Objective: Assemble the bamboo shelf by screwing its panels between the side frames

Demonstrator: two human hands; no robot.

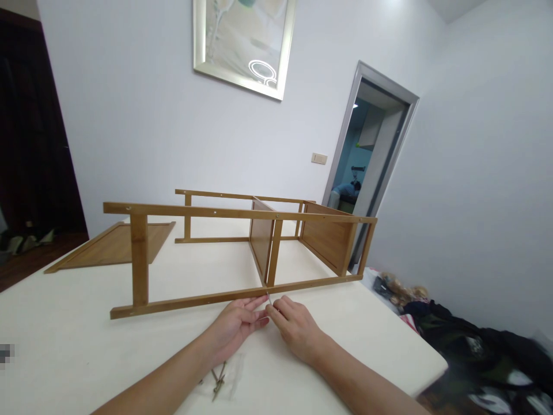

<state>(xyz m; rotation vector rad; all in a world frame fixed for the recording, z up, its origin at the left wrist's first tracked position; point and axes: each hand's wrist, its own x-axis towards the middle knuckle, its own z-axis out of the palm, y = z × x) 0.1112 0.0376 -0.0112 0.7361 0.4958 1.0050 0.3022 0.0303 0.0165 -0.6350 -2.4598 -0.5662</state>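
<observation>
A bamboo shelf frame [185, 300] lies on its side across the white table, with two panels fitted between its rails. At the near lower rail, my right hand [298, 328] is closed around a slender silvery rod [269, 298] that looks like a hex key. Its tip meets the rail by the middle crossbar [275, 253]; the rest is hidden in the fingers. Close beside it, my left hand [237, 325] has its fingers stretched out and apart under the rail, the fingertips near the rod. Several long bolts [219, 380] lie by my left forearm.
A loose bamboo panel [116, 245] rests on the table [345, 346] at the left, behind the frame's end. Dark clothes [470, 351] are heaped beyond the table's right edge. A wall with a framed picture [283, 69] and a doorway [358, 150] stands behind.
</observation>
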